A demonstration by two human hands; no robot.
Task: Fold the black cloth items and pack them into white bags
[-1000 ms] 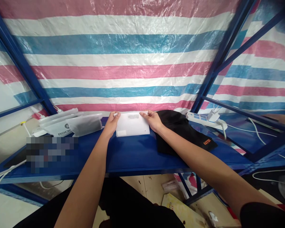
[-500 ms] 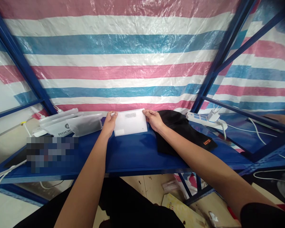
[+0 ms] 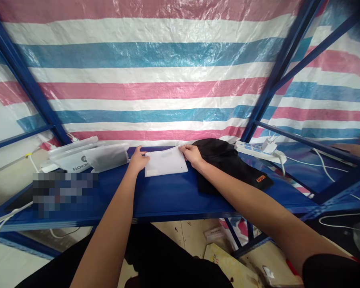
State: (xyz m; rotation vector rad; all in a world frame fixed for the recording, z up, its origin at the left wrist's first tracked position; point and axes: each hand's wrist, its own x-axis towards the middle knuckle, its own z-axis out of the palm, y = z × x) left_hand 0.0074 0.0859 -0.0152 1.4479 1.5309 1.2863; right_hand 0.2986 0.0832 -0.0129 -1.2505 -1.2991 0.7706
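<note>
A flat white frosted plastic bag [image 3: 166,163] rests on the blue shelf [image 3: 168,196], its long side across in front of me. At its top right corner, my right hand [image 3: 192,155] pinches the edge between thumb and fingers. My left hand [image 3: 138,161] is at the upper left corner, the thumb at the bag's edge and the index finger raised away from it. Whatever lies inside the bag cannot be made out. A folded black cloth item [image 3: 228,164] with orange lettering lies just right of the bag, partly under my right forearm.
Several frosted bags [image 3: 109,157], one lettered ROCK, lean in a row at the left. A white power strip [image 3: 259,152] with plugs and cables stands at the right back. Blue rack posts [image 3: 273,76] frame both sides, with striped sheeting [image 3: 156,72] behind.
The bag has tipped down flatter and nearer to me, and its printed text no longer shows. My left hand's fingers have spread from their pinch on the corner; my right hand keeps its hold.
</note>
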